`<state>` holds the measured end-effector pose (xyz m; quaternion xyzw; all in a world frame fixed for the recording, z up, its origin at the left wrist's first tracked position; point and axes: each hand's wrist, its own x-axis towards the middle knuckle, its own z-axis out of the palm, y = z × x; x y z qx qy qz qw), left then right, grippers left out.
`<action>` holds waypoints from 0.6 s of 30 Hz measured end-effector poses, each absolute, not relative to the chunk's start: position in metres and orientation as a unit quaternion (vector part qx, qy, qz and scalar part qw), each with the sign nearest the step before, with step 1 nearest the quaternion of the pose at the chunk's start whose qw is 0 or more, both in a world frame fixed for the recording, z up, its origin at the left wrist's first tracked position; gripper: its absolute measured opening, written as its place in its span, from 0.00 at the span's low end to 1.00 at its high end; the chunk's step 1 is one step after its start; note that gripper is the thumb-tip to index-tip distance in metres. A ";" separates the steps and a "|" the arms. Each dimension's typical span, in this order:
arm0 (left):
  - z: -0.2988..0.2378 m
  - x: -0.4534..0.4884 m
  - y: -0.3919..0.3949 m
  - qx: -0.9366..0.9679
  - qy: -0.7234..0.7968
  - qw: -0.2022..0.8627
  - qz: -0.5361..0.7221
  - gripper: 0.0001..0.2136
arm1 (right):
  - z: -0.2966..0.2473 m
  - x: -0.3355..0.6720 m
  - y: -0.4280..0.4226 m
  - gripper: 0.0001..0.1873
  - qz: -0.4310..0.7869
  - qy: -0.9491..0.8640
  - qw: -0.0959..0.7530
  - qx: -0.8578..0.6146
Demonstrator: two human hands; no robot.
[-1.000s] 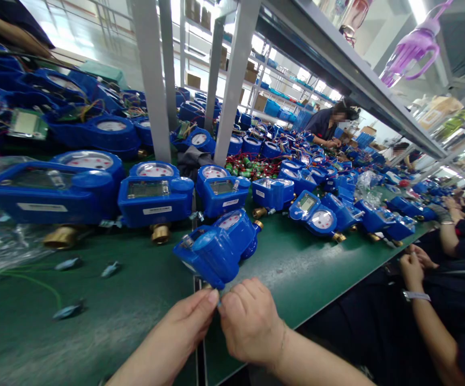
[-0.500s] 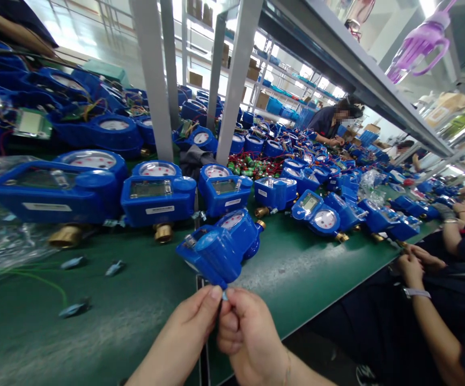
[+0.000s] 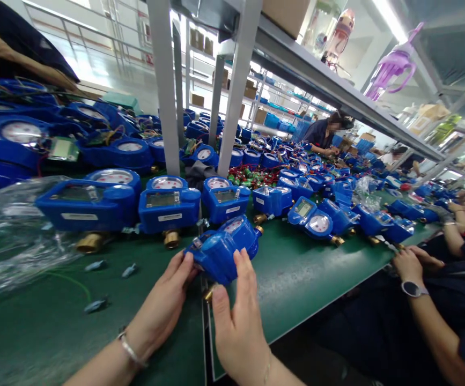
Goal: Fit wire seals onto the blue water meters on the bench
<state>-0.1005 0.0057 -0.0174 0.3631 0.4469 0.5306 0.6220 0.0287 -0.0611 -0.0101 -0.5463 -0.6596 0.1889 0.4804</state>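
Note:
A blue water meter (image 3: 220,256) lies tilted on the green bench in front of me, its round dial facing up and a brass fitting (image 3: 209,294) pointing toward me. My left hand (image 3: 162,303) is closed on the meter's left corner, thumb on top and the other fingers partly hidden. My right hand (image 3: 242,321) has its thumb and fingers apart, fingertips against the meter's right side and thumb beside the brass fitting. Left of my hands lie small grey-blue seal-like pieces (image 3: 95,304), one with a thin green wire.
Finished-looking meters (image 3: 170,206) stand in a row behind. Clear plastic wrap (image 3: 23,230) covers the bench at left. Grey shelf posts (image 3: 238,91) rise beyond the row. A co-worker's hands (image 3: 411,268) are at the bench edge on the right.
My hands have come apart from a pinch on a small light-blue piece at the meter's near end. They have moved up to the meter's sides. The camera view has shifted slightly.

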 end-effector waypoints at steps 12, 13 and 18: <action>-0.013 -0.066 -0.022 0.589 0.488 0.442 0.470 0.21 | -0.032 0.094 -0.082 0.26 0.349 -0.559 0.540 -0.523; -0.013 -0.069 -0.020 0.573 0.483 0.461 0.476 0.21 | -0.032 0.095 -0.081 0.25 0.348 -0.575 0.537 -0.509; -0.012 -0.088 -0.021 0.499 0.477 0.551 0.470 0.21 | -0.032 0.085 -0.071 0.24 0.312 -0.633 0.538 -0.462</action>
